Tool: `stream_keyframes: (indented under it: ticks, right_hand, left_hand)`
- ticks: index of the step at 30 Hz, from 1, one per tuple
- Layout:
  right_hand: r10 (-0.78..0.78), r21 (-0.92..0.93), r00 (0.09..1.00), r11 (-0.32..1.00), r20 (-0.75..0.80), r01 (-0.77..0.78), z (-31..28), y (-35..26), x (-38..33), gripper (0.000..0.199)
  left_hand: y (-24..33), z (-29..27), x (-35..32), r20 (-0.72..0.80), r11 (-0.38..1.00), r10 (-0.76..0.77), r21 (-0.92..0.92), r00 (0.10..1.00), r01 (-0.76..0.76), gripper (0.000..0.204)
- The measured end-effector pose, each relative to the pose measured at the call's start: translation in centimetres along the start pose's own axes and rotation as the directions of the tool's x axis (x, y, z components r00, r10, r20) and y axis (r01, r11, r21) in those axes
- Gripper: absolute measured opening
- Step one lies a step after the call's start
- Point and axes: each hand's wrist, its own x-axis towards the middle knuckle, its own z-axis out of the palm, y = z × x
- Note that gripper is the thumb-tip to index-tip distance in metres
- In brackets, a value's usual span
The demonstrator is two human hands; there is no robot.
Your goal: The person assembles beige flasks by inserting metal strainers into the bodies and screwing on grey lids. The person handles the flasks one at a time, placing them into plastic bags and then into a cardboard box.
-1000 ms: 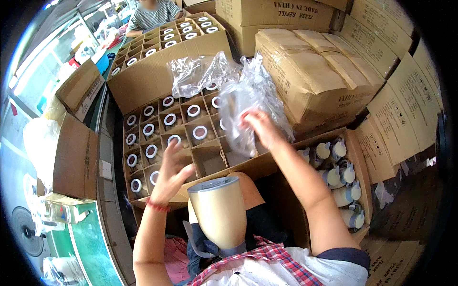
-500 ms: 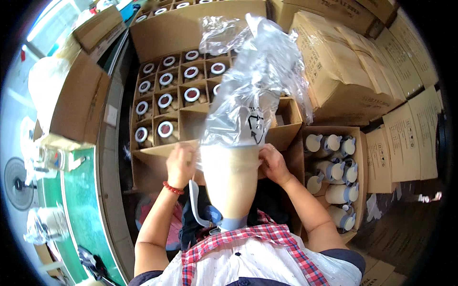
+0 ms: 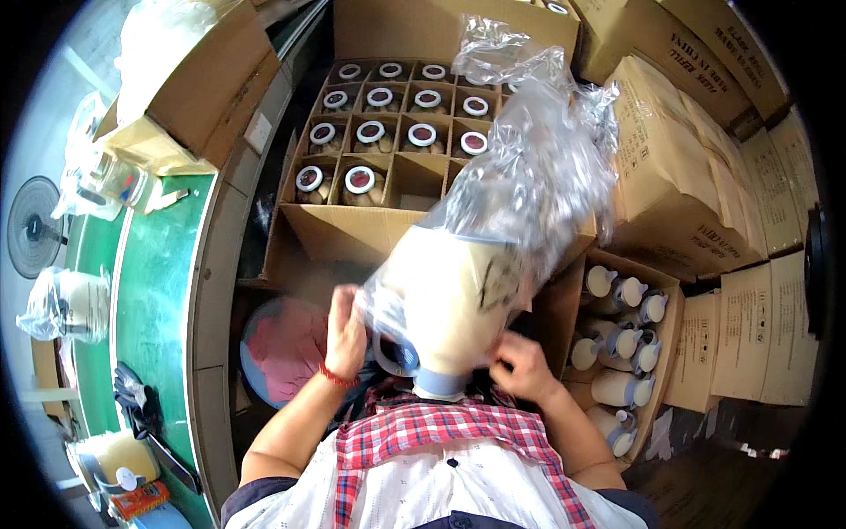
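A cream jug [image 3: 445, 339] with a blue-grey collar and handle stands in front of my body, its narrow neck toward me. A clear plastic bag [image 3: 538, 167] covers its wide end and much of its side, the loose part trailing up and right. My left hand [image 3: 345, 339] is closed at the bag's edge beside the handle. On the other side, my right hand [image 3: 526, 366] has its fingers curled in on the bag's lower edge, slightly blurred. What bears the jug's weight is hidden.
Ahead stands an open carton [image 3: 344, 225] with dividers and several white-capped jars. At right, another carton [image 3: 674, 353] holds several similar jugs. A taped carton [image 3: 679, 167] lies behind it. On my left runs a green-topped table [image 3: 154, 291]; a round stool [image 3: 282, 348] stands beside it.
The bag has come down over the jug's side toward the handle and neck. My right hand has moved lower along the jug, and the view has shifted left.
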Motion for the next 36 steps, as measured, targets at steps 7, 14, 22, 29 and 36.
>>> stream_keyframes:
  ticks: [7, 14, 22, 29, 36]
  right_hand:
    - [0.107, 0.372, 0.980, 0.914, 0.169, -0.164, -0.6, 0.0, -6.2, 0.012]
    - [0.515, 0.781, 0.855, 0.510, 0.059, -0.361, 0.8, -2.2, -0.3, 0.071]
    - [0.392, 0.802, 0.920, 0.552, -0.007, -0.229, -1.0, -5.3, 6.6, 0.041]
    - [0.508, 0.743, 0.861, 0.585, -0.022, -0.326, -1.7, -2.7, 10.4, 0.019]
    - [0.688, 0.701, 0.697, 0.598, -0.203, -0.387, -8.3, 7.8, 2.0, 0.030]
  left_hand:
    - [8.1, -5.2, -7.1, 0.585, 0.575, 0.039, 0.650, 0.810, -0.497, 0.029]
    - [2.9, -1.6, 1.4, 0.984, 0.046, 0.006, 0.179, 0.180, -0.983, 0.017]
    - [17.9, -11.0, -2.6, 0.683, 0.508, 0.409, 0.381, 0.605, -0.773, 0.032]
    - [26.7, -36.5, -11.2, -0.545, 0.623, 0.741, 0.776, 0.392, -0.098, 0.039]
    - [28.9, -65.8, -5.4, -0.790, 0.757, 0.613, 0.592, -0.013, -0.275, 0.043]
